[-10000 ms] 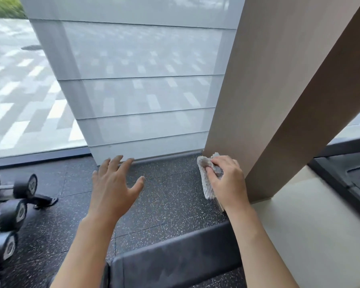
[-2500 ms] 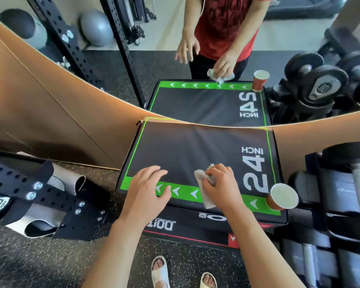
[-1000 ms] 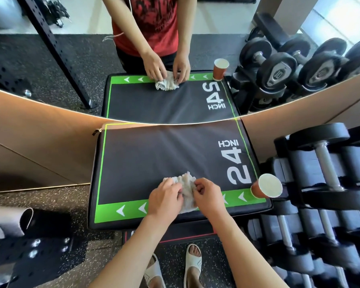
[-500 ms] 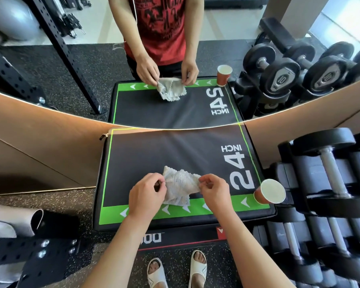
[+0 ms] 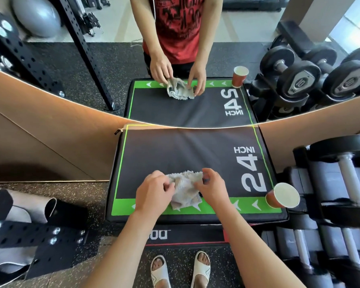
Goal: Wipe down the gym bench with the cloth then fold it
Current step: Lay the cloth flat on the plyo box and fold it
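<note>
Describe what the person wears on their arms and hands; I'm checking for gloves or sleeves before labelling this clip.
Nothing: the left hand and right hand are bare, with no gloves, rings, watch or bands visible. Both forearms are uncovered to the frame edge, no sleeves showing.

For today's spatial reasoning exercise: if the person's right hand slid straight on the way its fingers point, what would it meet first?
The right hand points leftward into the cloth it already pinches; beyond that, probably the left hand.
</note>
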A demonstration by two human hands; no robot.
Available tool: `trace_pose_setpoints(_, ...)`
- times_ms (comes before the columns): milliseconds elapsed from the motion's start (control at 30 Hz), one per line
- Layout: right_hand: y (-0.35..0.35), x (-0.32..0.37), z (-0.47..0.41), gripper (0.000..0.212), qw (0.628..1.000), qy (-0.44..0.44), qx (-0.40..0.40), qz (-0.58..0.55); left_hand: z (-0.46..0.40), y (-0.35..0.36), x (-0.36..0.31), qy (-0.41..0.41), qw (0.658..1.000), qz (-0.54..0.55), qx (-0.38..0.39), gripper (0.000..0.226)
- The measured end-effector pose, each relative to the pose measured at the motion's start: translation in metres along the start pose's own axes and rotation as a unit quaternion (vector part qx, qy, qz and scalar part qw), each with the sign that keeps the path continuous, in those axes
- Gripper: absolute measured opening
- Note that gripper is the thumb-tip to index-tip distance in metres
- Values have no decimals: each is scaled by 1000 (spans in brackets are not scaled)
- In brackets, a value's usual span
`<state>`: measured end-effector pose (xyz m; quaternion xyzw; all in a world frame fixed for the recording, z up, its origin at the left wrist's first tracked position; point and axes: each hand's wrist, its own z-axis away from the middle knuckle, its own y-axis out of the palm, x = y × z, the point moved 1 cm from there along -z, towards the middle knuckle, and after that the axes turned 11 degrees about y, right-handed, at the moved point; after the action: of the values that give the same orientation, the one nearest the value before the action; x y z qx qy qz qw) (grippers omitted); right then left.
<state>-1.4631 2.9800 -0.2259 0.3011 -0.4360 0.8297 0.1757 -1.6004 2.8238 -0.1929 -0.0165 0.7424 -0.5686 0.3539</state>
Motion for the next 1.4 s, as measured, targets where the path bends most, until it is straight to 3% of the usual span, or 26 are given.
trace_pose_setpoints(33,0,2,-1,32,1000,8,20,-5,-4,0,-2,17,1000,4,16,11)
trace_pose_setpoints(100,0,6,-3,34,999,14,45,-6,-12,6,-6,53,994,2,96,43)
trace_pose_setpoints(200,-6,6,-5,11,1000,12,5,-1,-14,12,-7,67,988,-27,136,20)
trace_pose_setpoints(367,-41,-2,-3,13,987,8,-127,-97,-7,3,-1,100,994,39,-24,16)
trace_pose_setpoints(533,-72,-23,7,10,963,44,-211,-164,-2,-8,1,138,983,49,-114,26)
trace_pose_setpoints(600,-73,-35,9,9,971,76,-184,-135,6,-4,2,137,985,52,-88,22)
trace_pose_setpoints(733,-58,-55,13,5,985,132,-91,-62,20,14,6,92,995,28,37,15)
trace_pose_setpoints(900,-51,-60,12,28,988,126,-84,-36,20,18,16,25,990,-34,135,27)
trace_pose_setpoints(967,-50,-59,8,33,988,119,-94,-22,16,14,20,-5,989,-53,135,31)
trace_pose_setpoints(1133,-42,-48,-2,41,990,-6,-113,82,1,15,10,36,997,-27,66,28)
trace_pose_setpoints(1233,-32,-40,-5,43,981,-88,-62,164,-7,26,2,65,988,-40,137,50)
trace_pose_setpoints(1333,-27,-40,-4,38,968,-99,-61,223,-9,34,3,53,976,-78,198,62)
trace_pose_setpoints(1400,-28,-42,-1,28,966,-83,-77,231,-8,36,8,34,976,-92,193,63)
